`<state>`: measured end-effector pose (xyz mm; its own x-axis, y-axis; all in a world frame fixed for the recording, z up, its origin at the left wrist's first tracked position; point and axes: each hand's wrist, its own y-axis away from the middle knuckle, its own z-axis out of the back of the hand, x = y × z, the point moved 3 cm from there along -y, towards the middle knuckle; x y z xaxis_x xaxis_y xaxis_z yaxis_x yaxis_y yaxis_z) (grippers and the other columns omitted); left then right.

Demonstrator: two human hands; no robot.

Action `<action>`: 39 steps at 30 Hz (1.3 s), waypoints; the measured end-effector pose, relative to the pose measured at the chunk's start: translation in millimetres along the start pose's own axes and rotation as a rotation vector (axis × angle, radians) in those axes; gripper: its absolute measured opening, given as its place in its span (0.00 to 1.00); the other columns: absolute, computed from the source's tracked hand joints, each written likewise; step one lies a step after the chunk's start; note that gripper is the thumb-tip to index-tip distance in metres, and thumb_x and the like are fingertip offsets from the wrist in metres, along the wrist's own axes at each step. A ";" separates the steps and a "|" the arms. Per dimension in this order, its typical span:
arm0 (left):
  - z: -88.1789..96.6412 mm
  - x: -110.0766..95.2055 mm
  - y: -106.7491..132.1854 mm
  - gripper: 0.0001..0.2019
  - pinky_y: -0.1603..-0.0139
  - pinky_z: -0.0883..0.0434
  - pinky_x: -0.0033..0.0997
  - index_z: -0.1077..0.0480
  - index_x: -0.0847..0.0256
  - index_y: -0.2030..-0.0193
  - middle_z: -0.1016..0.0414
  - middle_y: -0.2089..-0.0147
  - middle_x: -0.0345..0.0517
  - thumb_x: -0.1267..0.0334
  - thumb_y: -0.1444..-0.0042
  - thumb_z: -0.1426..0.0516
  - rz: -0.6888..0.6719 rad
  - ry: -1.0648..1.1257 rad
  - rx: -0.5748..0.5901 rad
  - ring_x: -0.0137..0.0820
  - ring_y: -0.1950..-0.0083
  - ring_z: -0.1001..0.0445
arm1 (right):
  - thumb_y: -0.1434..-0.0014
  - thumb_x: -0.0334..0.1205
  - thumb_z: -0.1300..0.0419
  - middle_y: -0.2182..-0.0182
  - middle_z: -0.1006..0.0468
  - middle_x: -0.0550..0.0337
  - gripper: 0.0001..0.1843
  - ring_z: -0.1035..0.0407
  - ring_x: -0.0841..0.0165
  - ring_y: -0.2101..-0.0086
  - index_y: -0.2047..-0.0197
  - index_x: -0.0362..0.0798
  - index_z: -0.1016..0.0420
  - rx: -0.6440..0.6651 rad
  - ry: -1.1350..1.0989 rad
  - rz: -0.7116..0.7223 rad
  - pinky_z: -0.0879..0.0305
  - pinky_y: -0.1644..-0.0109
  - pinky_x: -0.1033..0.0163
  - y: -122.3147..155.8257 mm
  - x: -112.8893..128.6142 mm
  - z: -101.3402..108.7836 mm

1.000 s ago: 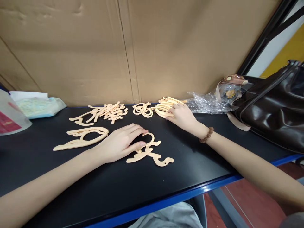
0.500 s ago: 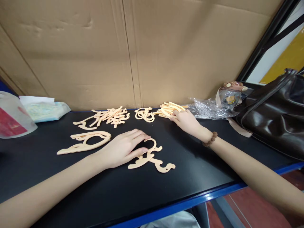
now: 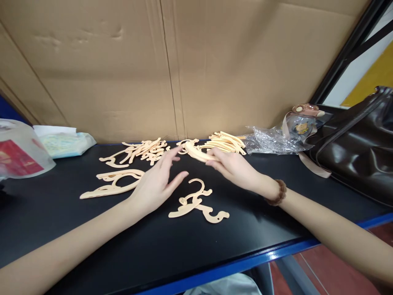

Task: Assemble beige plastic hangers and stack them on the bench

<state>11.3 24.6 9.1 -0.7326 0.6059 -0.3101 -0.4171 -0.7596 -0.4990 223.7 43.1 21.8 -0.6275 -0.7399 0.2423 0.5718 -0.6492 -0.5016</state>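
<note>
My right hand (image 3: 231,164) pinches a curved cream plastic hanger arm (image 3: 198,153) by its right end, raised above the table. My left hand (image 3: 158,182) hovers to its left, thumb and fingers apart, holding nothing. Below, between the hands, lies a partly joined hanger (image 3: 195,203) with a hook and short pieces crossing it. Left of my left hand rests a folded cream hanger (image 3: 115,184). Behind are three groups of parts: a pile of short curved pieces (image 3: 145,149), some hooks (image 3: 184,148) partly hidden by the held arm, and a stack of long arms (image 3: 225,141).
A crinkled clear bag (image 3: 273,139) and a clear bottle with a brown lid (image 3: 301,125) stand back right, beside a dark leather bag (image 3: 356,143). At left are a translucent bag (image 3: 23,151) and a tissue pack (image 3: 67,145). Cardboard (image 3: 107,73) walls the table's back.
My right hand has lifted a hanger arm off the stack and brought it left and nearer. My left hand has let go of the partly joined hanger and risen, fingers spread.
</note>
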 end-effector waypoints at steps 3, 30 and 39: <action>1.6 5.8 -1.5 0.24 0.47 0.30 0.40 0.49 0.53 0.36 0.39 0.37 0.49 0.53 0.37 0.51 0.026 0.052 -0.094 0.37 0.45 0.31 | 0.31 0.44 0.52 0.67 0.27 0.59 0.10 0.34 0.69 0.71 0.58 0.47 0.36 0.073 -0.084 0.077 0.45 0.68 0.67 4.5 15.8 -5.2; -10.8 32.7 -10.3 0.13 0.71 0.34 0.25 0.37 0.60 0.66 0.33 0.70 0.38 0.52 0.40 0.50 0.374 0.431 0.026 0.26 0.73 0.35 | 0.36 0.35 0.50 0.72 0.27 0.61 0.10 0.36 0.77 0.79 0.54 0.43 0.32 0.006 -0.950 -0.484 0.42 0.78 0.72 -4.3 -24.6 -25.2; -5.0 32.2 -9.7 0.13 0.76 0.38 0.24 0.35 0.59 0.64 0.33 0.75 0.36 0.51 0.42 0.47 0.430 0.431 -0.040 0.24 0.79 0.40 | 0.36 0.38 0.48 0.68 0.24 0.58 0.10 0.30 0.74 0.75 0.55 0.43 0.31 -0.002 -0.842 -0.380 0.35 0.72 0.69 -4.0 -30.4 -24.3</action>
<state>-5.5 52.7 -0.1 -0.5436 0.2937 -0.7862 -0.1055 -0.9532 -0.2832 227.7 72.5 -3.7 -0.1809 -0.3613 0.9147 0.4047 -0.8750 -0.2656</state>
